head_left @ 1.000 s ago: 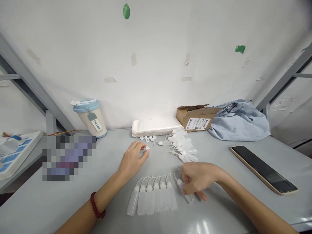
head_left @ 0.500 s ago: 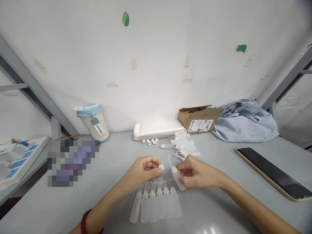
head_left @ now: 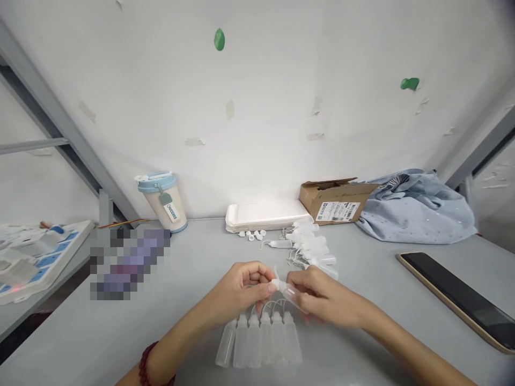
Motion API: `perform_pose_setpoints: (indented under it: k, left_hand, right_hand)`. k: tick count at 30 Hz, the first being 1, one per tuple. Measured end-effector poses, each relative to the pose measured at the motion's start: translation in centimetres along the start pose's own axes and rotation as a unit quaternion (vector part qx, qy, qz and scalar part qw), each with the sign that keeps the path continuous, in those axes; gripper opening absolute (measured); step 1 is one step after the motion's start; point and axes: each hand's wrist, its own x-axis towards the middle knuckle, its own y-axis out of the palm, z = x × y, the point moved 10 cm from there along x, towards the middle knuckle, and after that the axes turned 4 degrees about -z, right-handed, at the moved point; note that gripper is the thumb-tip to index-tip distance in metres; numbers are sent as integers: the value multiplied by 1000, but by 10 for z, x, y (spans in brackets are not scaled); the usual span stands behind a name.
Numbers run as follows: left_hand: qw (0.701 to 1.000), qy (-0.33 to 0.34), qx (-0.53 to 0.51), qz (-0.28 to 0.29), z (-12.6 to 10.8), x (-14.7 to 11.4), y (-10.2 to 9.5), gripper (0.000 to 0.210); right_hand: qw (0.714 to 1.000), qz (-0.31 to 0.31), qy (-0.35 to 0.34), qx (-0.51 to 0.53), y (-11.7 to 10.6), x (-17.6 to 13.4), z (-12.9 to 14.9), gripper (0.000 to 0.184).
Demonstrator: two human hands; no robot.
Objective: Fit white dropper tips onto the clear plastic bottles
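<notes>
My right hand (head_left: 324, 296) grips a small translucent squeeze bottle (head_left: 292, 294), tilted with its neck up and to the left. My left hand (head_left: 246, 289) pinches a small white cap (head_left: 276, 284) at the bottle's neck end; whether it is seated there I cannot tell. A thin strap or tip sticks up beside the cap. Just below both hands, a row of several similar bottles (head_left: 263, 343) lies side by side, with thin curved tubes at their necks. Beyond the hands is a loose pile of more such bottles (head_left: 314, 246), and several loose white caps (head_left: 252, 236) lie to its left.
A stack of flat white cartons (head_left: 265, 213) lies against the wall beside a brown cardboard box (head_left: 338, 202) and a light blue cloth (head_left: 418, 209). A tumbler (head_left: 163, 203) stands at left, near a power strip (head_left: 52, 257). A phone (head_left: 458, 295) lies at right.
My hands have come together, and the cap in my left hand has moved from beside the bottle to its neck. The bottle has tilted further left. The camera view has shifted slightly.
</notes>
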Motion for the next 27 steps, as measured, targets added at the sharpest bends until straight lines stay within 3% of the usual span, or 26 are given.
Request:
perform_pose_setpoints:
  k: [5, 9, 12, 15, 20, 27]
  left_hand:
    - [999, 9, -33, -19, 0, 2, -2, 16]
    - [999, 31, -21, -24, -5, 0, -2, 14]
    - [998, 58, 0, -31, -14, -4, -1, 12]
    - [995, 76, 42, -46, -22, -8, 1, 12]
    - [991, 74, 74, -86, -24, -12, 2, 14]
    - [999, 8, 14, -50, -2, -5, 8, 22]
  right_hand:
    - [997, -65, -30, -1, -17, 0, 7, 27]
    - [992, -48, -2, 121, -14, 5, -3, 31]
    - [967, -10, 18, 253, -6, 8, -10, 31]
    - [949, 6, 32, 312, -2, 11, -15, 33]
    - [957, -40, 16, 288, -5, 12, -20, 44]
    - [972, -64, 7, 226, -2, 12, -15, 49]
